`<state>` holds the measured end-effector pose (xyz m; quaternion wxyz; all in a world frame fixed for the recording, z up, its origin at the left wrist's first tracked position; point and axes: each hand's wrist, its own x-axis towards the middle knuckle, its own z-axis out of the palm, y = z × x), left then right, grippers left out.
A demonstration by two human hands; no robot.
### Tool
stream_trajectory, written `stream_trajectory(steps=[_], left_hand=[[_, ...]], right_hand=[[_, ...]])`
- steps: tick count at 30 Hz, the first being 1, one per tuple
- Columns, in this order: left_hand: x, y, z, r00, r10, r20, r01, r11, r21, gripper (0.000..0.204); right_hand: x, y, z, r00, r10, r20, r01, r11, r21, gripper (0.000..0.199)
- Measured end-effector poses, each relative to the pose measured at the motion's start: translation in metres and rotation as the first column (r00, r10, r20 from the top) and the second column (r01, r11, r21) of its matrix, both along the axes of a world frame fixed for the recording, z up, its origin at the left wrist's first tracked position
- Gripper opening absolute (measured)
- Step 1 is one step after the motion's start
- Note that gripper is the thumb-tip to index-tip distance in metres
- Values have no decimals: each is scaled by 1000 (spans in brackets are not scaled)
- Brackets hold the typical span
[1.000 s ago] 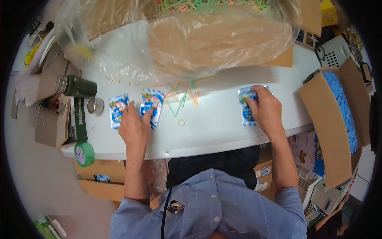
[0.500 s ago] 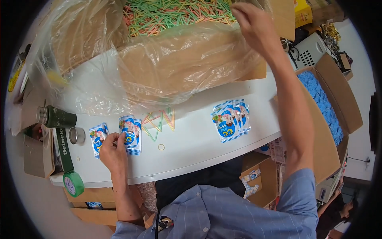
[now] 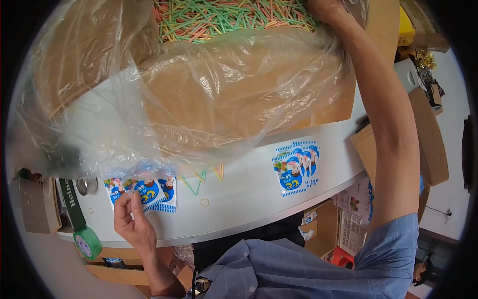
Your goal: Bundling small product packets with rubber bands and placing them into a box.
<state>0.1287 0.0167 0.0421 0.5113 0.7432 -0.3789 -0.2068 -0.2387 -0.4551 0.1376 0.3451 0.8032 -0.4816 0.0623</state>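
The setting resembled a packing workroom: a white worktable [image 3: 239, 204] bore a plastic-lined carton [image 3: 239, 87] of coloured sticks [image 3: 224, 17], foil sachets [image 3: 291, 174] and green tape [image 3: 93, 236].

Thin sticks [image 3: 234, 20], mainly green and pink with some yellow, lie loose and jumbled inside the plastic-lined carton [image 3: 331, 107]. One flat blue-and-white printed packet [image 3: 151, 193], slanted, overlaps similar packets just beyond the carton's near left edge; its upper end is blurred.

Blue pinstriped shirt [image 3: 303, 271], pale buttons [image 3: 251, 289]
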Motion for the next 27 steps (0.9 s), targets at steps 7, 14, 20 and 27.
stream_trajectory(steps=[7, 14, 20, 27], left_hand=[[-3, -5, -2, 995, 13, -98, -24, 993, -112, 12], [-4, -1, 3, 994, 43, -96, -56, 990, -131, 12], [-5, 3, 8, 995, -14, -98, -6, 979, -203, 10], [-12, 1, 13, 855, -108, -507, -72, 944, -323, 18]], right_hand=[[-6, -24, -3, 997, -59, -55, 59, 998, 4, 49], [-36, -40, -9, 994, 107, 25, -108, 990, 90, 48], [-29, 4, 32, 958, -284, 48, 239, 875, 421, 31], [24, 144, 85, 782, -144, 606, -329, 730, 599, 26]])
